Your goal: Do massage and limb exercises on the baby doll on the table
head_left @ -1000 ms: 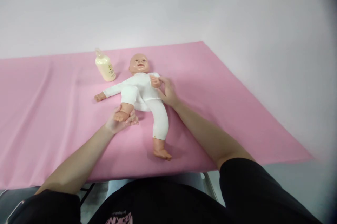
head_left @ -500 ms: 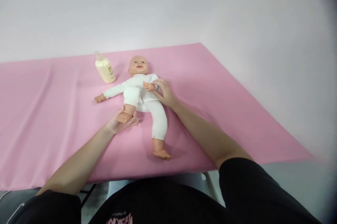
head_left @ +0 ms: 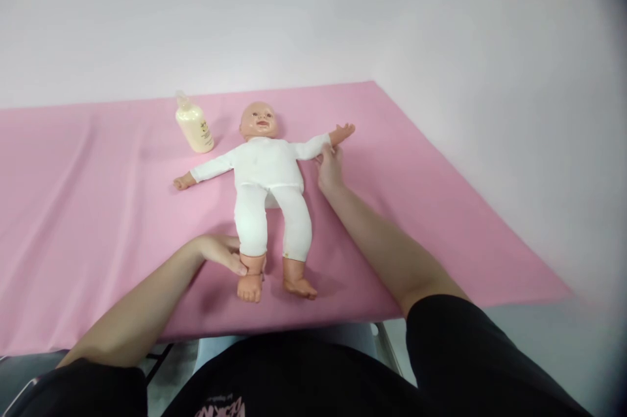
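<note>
Since the earlier frames both limbs of the baby doll (head_left: pixel 267 172) have been straightened: the leg on the scene's left, bent up at the knee half a second ago, now lies flat beside its partner, and the arm on the right, then folded over the chest, now reaches out toward the far right. Doll lies on its back on the pink sheet (head_left: pixel 441 208) covering the bench, head at the far end, feet at the near edge; long axis runs near to far, arms spread left and right. Left hand (head_left: pixel 223 252) sits at the near left of the doll, fingers (head_left: pixel 240 268) curled around the ankle just above the foot, a light hold rather than a clench. Right hand (head_left: pixel 329 165) lies at the right of the torso, fingers touching the sleeve under the outstretched arm; whether they pinch it or only support it I cannot tell. Left hand is nearer the feet, right hand nearer the shoulder. Cream lotion bottle (head_left: pixel 194 126) stands at the far left of the head, apart from both hands.
</note>
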The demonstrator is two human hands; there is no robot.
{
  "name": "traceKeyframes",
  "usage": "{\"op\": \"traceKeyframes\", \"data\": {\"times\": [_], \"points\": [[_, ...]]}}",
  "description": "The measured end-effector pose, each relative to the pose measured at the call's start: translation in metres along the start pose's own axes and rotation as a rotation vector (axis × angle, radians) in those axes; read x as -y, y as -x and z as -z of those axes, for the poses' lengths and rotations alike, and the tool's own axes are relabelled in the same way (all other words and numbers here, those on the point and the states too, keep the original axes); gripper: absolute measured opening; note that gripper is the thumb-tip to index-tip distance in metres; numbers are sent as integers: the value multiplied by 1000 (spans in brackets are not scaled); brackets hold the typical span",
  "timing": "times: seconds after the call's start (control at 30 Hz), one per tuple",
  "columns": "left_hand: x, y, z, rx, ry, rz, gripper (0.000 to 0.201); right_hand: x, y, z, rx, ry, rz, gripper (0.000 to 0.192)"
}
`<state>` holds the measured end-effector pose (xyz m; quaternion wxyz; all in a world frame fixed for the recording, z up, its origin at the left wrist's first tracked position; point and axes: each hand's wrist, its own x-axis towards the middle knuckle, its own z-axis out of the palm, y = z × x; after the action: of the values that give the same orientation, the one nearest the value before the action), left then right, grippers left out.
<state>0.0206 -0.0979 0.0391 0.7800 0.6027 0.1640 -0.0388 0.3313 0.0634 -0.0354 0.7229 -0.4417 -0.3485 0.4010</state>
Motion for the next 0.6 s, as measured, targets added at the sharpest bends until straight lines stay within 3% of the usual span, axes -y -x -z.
{"op": "traceKeyframes", "data": {"times": [0.13, 0.23, 0.33, 0.47, 0.6], "points": [[-1, -1, 0, 16, -25, 16, 41, -4, -6, 3, -54, -74, -121, 30], [2, -1, 1, 67, 48, 2, 47, -2, -3, 2, -59, -73, -106, 33], [9, -2, 2, 97, 190, -121, 59, 3, 4, 0, -29, -15, -22, 42], [15, -7, 4, -102, 350, -340, 58, 10, 13, -5, 108, 119, 220, 53], [12, -12, 6, -354, 467, -461, 56, 16, 26, -13, 242, 251, 405, 58]]}}
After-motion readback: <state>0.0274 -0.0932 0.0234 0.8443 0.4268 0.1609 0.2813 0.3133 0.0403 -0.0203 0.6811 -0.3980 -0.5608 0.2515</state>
